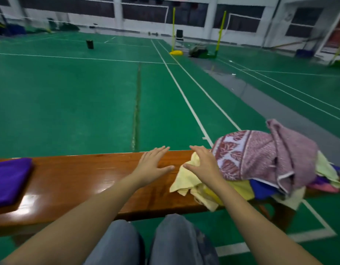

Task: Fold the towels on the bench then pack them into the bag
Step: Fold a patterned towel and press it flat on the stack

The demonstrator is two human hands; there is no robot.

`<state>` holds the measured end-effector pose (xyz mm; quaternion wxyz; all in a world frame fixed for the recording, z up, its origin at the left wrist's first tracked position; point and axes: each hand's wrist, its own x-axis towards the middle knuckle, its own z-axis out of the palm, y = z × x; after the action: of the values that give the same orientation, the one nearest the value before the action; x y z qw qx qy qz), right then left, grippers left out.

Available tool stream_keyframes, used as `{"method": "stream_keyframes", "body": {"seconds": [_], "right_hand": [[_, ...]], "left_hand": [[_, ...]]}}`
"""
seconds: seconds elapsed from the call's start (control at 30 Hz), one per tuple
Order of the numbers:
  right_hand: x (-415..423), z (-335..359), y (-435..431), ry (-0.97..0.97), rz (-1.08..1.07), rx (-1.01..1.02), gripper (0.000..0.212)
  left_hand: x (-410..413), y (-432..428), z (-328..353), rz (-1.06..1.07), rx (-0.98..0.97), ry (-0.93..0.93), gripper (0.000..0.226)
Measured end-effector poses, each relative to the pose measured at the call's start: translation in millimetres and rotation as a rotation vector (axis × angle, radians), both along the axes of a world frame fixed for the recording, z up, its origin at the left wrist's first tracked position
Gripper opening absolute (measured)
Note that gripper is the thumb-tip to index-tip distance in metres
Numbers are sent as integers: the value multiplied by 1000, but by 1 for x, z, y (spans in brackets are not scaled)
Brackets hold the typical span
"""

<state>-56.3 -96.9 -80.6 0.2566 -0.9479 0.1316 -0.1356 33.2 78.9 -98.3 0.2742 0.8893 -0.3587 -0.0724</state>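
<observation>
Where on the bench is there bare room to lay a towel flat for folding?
The glossy brown wooden bench is bare between the folded purple towel and the left hand. Right of that it is crowded: the right hand rests on a pale yellow towel spilling from the heaped towel pile.

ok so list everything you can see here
bench: 1, brown wood, across foreground
purple towel: 1, purple, folded, bench's left end
yellow towel: 1, pale yellow, crumpled, pile's left edge
patterned towel: 1, pink and white, atop pile
other towels: count unclear, blue, yellow, pink, underneath
net posts: 2 clear, yellow, far court
dark cylinder: 1, black, court, far left
knees: 2, blue-grey jeans, below bench
left grip: 1, bare, open over bench
right grip: 1, bare, open on yellow towel
</observation>
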Motion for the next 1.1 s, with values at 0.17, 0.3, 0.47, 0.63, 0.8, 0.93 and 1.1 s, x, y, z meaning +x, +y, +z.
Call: {"method": "stream_keyframes", "body": {"seconds": [0.17, 0.3, 0.47, 0.63, 0.8, 0.93, 1.1], "right_hand": [[-41, 10, -77, -56, -319, -307, 66], [-70, 9, -118, 70, -529, -423, 88], [-86, 7, -142, 16, -654, -343, 83], [-91, 2, -149, -110, -680, -179, 67], [-87, 8, -145, -318, -800, 49, 55], [-84, 12, -145, -316, -860, 144, 35], [-81, 32, -140, -558, -821, 398, 9]], "left_hand": [[-22, -74, 2, -71, -34, 84, 70], [-39, -110, 1, -131, -17, 140, 69], [-46, -130, -3, -163, -16, 172, 69], [-45, -136, -6, -163, -30, 194, 68], [-47, -135, 3, -169, -47, 199, 67], [-42, -124, 7, -172, -47, 204, 69], [-37, -108, 18, -146, -34, 183, 67]]}}
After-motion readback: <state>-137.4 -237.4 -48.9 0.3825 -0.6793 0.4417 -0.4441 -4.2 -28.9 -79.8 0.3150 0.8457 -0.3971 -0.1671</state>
